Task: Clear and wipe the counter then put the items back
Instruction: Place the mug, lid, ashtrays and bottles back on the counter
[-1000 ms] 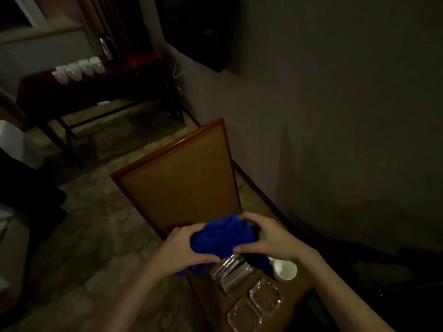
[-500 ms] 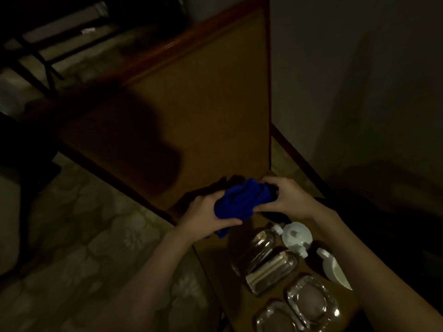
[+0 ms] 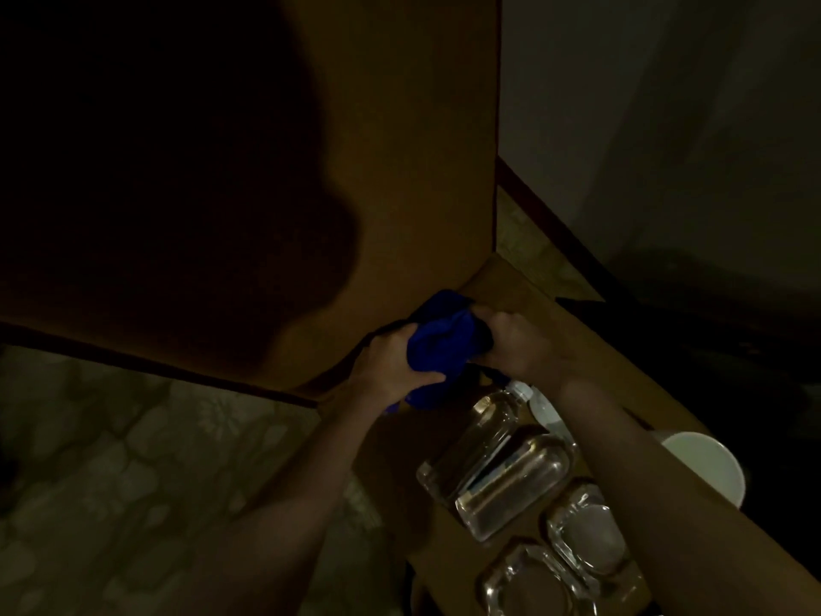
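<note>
— Where's the cloth [image 3: 437, 349]?
— Bunched over the counter [image 3: 524, 300], just beyond the bottles [image 3: 497, 460]. Our left hand [image 3: 393, 369] and right hand [image 3: 517, 344] both clench it.
— How does it handle?
— Soft and light, we judge; we grip the wad whole.
— Hidden?
— Dim light; our right arm covers the cup [image 3: 706, 464] partly.

A broad dark shadow [image 3: 169, 180] hides most of the brown wooden counter top [image 3: 413, 171]. The right forearm [image 3: 657, 473] covers part of what may be a white cup [image 3: 706, 464], and the bottom edge cuts off the nearest clear glass ashtray [image 3: 533, 584].
</note>
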### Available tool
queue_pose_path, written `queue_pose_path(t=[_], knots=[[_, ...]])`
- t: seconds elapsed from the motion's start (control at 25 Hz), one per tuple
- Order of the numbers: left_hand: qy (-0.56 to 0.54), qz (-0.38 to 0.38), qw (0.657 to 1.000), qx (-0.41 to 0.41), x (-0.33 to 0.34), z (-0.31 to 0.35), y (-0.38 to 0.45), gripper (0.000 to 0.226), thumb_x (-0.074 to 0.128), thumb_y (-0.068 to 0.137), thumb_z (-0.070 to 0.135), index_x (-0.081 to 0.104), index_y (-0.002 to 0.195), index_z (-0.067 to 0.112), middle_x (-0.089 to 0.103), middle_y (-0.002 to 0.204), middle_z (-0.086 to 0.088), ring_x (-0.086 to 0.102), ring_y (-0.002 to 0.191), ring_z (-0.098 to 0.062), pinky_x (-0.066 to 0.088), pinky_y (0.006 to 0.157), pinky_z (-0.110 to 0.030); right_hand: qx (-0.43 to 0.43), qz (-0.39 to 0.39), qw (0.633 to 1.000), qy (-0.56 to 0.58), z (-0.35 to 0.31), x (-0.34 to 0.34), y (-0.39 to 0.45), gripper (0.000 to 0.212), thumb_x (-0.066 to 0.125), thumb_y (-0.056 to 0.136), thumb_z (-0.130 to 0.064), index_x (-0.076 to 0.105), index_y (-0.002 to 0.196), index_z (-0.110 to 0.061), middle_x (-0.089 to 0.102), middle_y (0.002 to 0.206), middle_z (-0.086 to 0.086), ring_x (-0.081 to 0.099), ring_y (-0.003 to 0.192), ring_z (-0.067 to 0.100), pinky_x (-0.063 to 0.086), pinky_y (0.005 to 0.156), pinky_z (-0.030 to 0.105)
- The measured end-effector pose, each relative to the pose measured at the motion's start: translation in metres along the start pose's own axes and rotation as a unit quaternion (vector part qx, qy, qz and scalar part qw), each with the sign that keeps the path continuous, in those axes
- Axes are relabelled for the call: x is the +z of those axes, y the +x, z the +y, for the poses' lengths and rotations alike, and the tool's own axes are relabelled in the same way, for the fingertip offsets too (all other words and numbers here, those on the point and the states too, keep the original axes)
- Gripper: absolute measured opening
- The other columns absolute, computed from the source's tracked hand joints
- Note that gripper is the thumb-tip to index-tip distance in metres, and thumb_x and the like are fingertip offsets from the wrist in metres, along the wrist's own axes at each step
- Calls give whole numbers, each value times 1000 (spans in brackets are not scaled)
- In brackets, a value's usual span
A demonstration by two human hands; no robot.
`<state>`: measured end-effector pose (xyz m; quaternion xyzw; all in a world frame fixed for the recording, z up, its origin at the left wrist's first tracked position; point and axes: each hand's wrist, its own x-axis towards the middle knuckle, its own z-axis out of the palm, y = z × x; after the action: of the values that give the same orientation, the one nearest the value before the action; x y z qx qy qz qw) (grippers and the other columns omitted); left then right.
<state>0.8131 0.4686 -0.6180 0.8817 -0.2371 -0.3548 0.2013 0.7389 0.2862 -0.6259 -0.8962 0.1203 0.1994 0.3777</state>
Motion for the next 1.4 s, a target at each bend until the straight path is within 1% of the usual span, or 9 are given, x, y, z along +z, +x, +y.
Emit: queue_pose_path(t=[0.12, 0.2, 0.32, 0.48, 0.84, 0.96, 1.08, 1.2, 1.4], knots=[[-7, -26, 999, -24, -19, 7, -10, 86, 79, 69, 48, 41, 142, 22, 48, 141, 0, 46, 128, -21, 44, 101, -37, 39, 11, 997, 63, -5, -12, -19, 78, 75, 79, -13, 32, 144, -14, 51, 137, 10, 52, 121, 22, 44, 93, 24], [-3, -16, 999, -29, -35, 17, -18, 80, 77, 71, 50, 45, 139, 22, 49, 141, -1, 47, 128, -20, 44, 102, -39, 87, 18, 992, 90, -10, -24, -38, 80, 75, 80, -16, 30, 145, -13, 47, 141, 9, 47, 127, 22, 36, 93, 19], [-2, -14, 1000, -3, -56, 46, -33, 66, 76, 74, 46, 53, 131, 21, 55, 133, 1, 52, 120, -16, 47, 96, -32, 138, 51, 983, 107, -23, -41, -75, 72, 72, 83, -23, 35, 143, -10, 47, 142, 9, 48, 126, 22, 36, 92, 17], [40, -43, 998, 11, -65, 84, -55, 53, 74, 78, 42, 57, 125, 23, 59, 125, 6, 55, 109, -11, 50, 89, -28, 217, 99, 964, 119, -39, -48, -123, 62, 70, 83, -34, 44, 134, -10, 59, 126, 12, 57, 113, 26, 49, 93, 37], [323, -72, 940, 85, -12, 121, -84, 42, 64, 84, 49, 59, 113, 19, 62, 114, -1, 61, 99, -19, 51, 76, -33, 348, 170, 899, 206, -29, 7, -203, 43, 60, 87, -43, 51, 117, -13, 64, 106, 5, 61, 92, 20, 49, 74, 32], [351, -112, 927, 71, 12, 119, -76, 30, 57, 88, 50, 57, 92, 20, 62, 96, 0, 61, 85, -17, 44, 67, -29, 380, 150, 886, 218, -19, 31, -203, 34, 58, 88, -41, 51, 110, -16, 64, 100, 3, 62, 93, 21, 50, 82, 37], [374, -134, 916, 62, 31, 110, -65, 29, 55, 90, 49, 51, 80, 22, 60, 82, 1, 59, 73, -14, 43, 62, -27, 390, 118, 881, 242, -17, 58, -193, 29, 54, 94, -32, 54, 117, -13, 63, 111, 2, 60, 106, 19, 44, 92, 28], [358, -155, 919, 51, 46, 94, -54, 28, 58, 88, 49, 53, 86, 21, 62, 84, -1, 63, 78, -16, 45, 62, -26, 408, 124, 841, 334, -20, 86, -178, 38, 55, 92, -38, 56, 121, -13, 64, 115, 5, 61, 105, 19, 48, 92, 31], [306, -168, 937, 19, 62, 79, -39, 45, 66, 84, 44, 52, 114, 13, 64, 108, -7, 63, 99, -23, 52, 81, -33, 453, 131, 794, 384, -4, 121, -149, 66, 59, 82, -56, 49, 130, -12, 59, 126, 7, 56, 116, 22, 45, 100, 40]])
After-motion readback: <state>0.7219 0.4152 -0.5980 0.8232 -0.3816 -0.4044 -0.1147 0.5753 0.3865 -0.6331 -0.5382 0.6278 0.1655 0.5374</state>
